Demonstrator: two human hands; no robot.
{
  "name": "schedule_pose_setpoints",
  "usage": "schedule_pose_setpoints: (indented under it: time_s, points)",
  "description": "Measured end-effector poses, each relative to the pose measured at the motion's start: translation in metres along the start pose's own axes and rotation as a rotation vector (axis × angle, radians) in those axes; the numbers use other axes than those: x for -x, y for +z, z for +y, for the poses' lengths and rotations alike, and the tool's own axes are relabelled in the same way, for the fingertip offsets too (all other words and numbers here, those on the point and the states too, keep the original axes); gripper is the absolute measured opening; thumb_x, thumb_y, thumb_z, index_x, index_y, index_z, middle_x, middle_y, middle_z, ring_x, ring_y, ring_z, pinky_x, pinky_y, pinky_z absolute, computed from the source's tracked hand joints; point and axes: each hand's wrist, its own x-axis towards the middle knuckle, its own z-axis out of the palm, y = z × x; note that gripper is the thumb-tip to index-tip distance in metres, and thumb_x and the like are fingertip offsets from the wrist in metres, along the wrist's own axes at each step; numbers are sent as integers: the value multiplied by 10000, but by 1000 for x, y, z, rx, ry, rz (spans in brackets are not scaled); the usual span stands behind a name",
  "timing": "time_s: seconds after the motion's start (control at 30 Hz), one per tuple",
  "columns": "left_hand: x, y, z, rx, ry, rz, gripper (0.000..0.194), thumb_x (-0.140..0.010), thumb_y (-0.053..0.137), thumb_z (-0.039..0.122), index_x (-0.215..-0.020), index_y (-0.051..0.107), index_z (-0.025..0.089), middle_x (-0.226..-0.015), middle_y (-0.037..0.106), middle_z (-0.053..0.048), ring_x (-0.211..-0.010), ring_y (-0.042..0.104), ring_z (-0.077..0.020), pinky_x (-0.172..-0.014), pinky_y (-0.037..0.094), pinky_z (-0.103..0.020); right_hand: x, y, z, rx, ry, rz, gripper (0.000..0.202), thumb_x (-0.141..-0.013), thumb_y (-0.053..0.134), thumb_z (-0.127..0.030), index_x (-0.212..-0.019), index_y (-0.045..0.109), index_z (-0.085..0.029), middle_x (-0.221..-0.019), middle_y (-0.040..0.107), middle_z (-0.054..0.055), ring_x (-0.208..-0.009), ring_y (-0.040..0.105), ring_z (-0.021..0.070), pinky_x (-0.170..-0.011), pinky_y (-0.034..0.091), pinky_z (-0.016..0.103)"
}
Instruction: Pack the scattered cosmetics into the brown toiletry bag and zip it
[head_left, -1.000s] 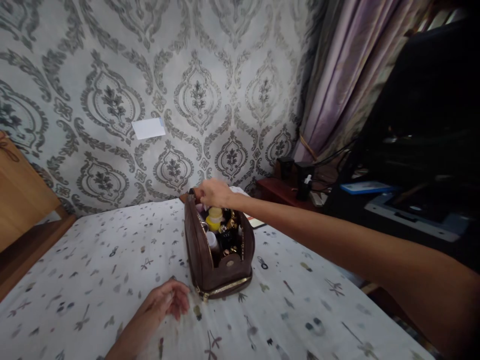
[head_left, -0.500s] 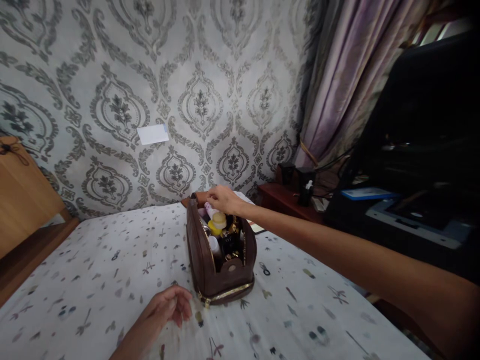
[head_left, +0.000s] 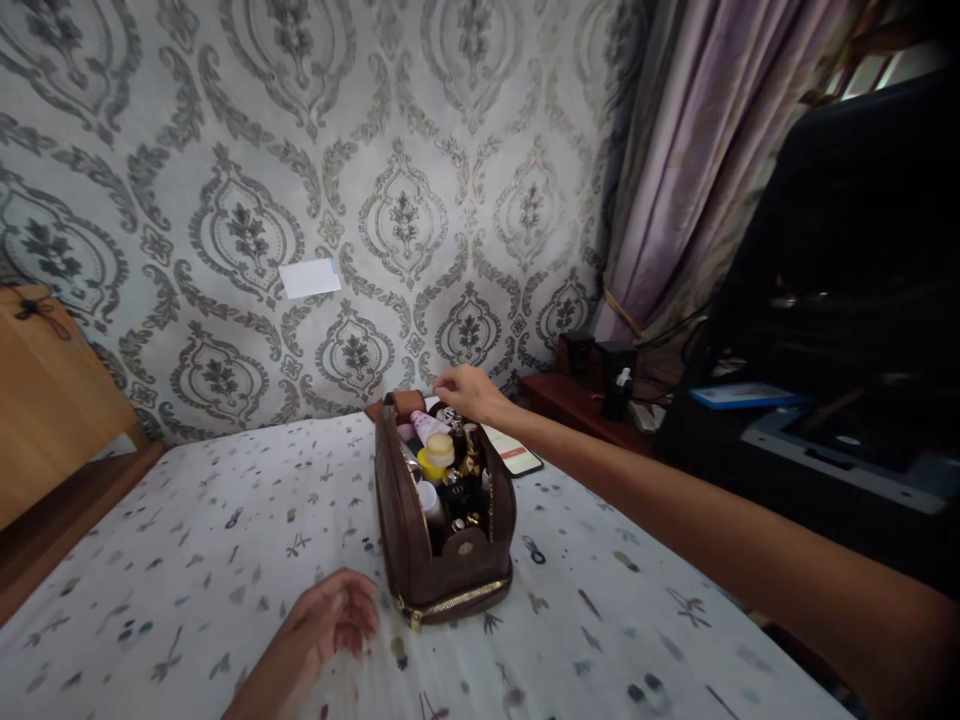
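A brown toiletry bag (head_left: pixel 442 565) stands unzipped on the patterned sheet, its short end with a gold zipper toward me. Inside are a pink-and-white tube (head_left: pixel 429 428), a jar with a pale yellow lid (head_left: pixel 439 450), a white-capped bottle (head_left: pixel 429 497) and several dark and gold bottles. Above the bag's far end is my right hand (head_left: pixel 471 393), fingers curled together; whatever they hold, if anything, is hidden. My left hand (head_left: pixel 330 612) hovers left of the bag's near end, fingers loosely bent and apart, with nothing in it.
A phone (head_left: pixel 514 452) lies right of the bag, partly behind my right forearm. Small black speakers (head_left: pixel 615 375) stand on a reddish table at the back right. Beyond my right arm is a large black surface with a blue-edged object (head_left: pixel 739 396). A wooden board (head_left: pixel 60 400) stands at left.
My right hand has moved slightly right, away from the pink-and-white tube, which now shows more fully in the bag. My left hand has shifted slightly left.
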Motion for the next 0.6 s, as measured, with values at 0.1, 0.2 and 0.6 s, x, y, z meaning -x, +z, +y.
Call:
schedule_pose_setpoints:
  time_s: [0.1,0.2,0.6]
  points:
    - [-8,1,13,-29,44,136,480,-723,766,598,-910,710,160,-804,692,-81,-716,617,-175,-602,443,-252,-3,7,25,-88,115,65,160,-784,591,-195,-808,747,-171,-827,722,52,-837,619,192,-688,395,243]
    - [-31,2,38,-135,108,288,478,-710,770,591,-929,698,171,-829,687,-67,-768,618,-188,-628,458,-255,-11,21,48,-241,229,84,155,-803,593,-243,-782,718,-155,-777,700,48,-802,606,186,-685,412,250]
    - [-217,19,127,-292,261,491,392,-726,692,547,-798,681,163,-834,723,-77,-793,665,-214,-656,480,-285,-68,82,58,-948,412,-282,374,-907,578,-481,-690,599,-176,-579,635,38,-556,587,166,-574,493,277]
